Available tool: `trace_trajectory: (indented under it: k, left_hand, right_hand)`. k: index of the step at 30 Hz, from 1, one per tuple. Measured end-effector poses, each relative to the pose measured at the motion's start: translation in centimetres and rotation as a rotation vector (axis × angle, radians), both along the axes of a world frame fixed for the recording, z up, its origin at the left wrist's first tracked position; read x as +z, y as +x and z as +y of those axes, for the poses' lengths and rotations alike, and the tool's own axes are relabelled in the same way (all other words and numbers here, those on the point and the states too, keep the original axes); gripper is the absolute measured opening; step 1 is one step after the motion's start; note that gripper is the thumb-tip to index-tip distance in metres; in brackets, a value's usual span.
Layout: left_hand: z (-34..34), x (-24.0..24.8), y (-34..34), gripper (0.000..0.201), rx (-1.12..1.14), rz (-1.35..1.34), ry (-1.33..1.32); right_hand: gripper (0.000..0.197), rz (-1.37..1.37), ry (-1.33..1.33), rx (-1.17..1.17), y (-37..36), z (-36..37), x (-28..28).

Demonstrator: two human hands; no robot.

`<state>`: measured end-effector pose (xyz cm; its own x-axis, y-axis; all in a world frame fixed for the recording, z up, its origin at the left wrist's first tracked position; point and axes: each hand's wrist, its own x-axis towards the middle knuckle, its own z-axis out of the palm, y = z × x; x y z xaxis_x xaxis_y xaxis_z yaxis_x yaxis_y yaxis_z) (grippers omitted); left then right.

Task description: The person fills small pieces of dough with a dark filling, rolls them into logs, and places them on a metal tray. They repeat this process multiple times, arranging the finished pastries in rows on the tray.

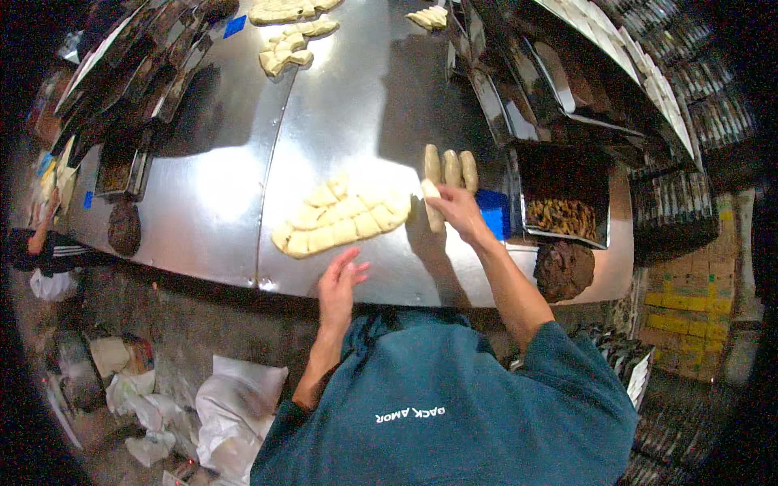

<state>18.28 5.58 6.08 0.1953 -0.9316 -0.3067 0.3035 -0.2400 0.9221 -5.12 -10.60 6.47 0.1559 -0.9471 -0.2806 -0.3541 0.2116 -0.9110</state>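
A flat slab of pale dough (344,232), scored or cut into several blocks, lies on the metal table in front of me. My left hand (339,279) hovers by its near edge, fingers apart and holding nothing. To the right of the slab, my right hand (458,209) pinches a small pale piece of dough (429,189) between thumb and fingers. A smooth dough roll (435,219) lies beneath that hand, partly covered by it. Just beyond, three greyish dough rolls (450,166) lie side by side, their near ends partly hidden by my fingers.
A dark open tin (604,212) with brown bits stands at right, beside a dark brown lump (565,271) and blue tape (493,214). More dough (284,50) lies at the far side. Tins (150,166) line the left; another person's arm (40,231) shows there.
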Motion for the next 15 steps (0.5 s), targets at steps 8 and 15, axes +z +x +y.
trace_trajectory:
  k: [8,15]
  left_hand:
    - [-1.3,0.2,11.8,0.03,0.086,-0.121,0.046]
    - [-2.0,-1.2,11.7,0.027,0.052,-0.259,-0.01]
  right_hand:
    - [0.038,0.831,-0.309,0.127,6.0,-10.1,-3.1]
    - [0.027,0.746,-0.422,0.457,8.2,-5.8,1.1]
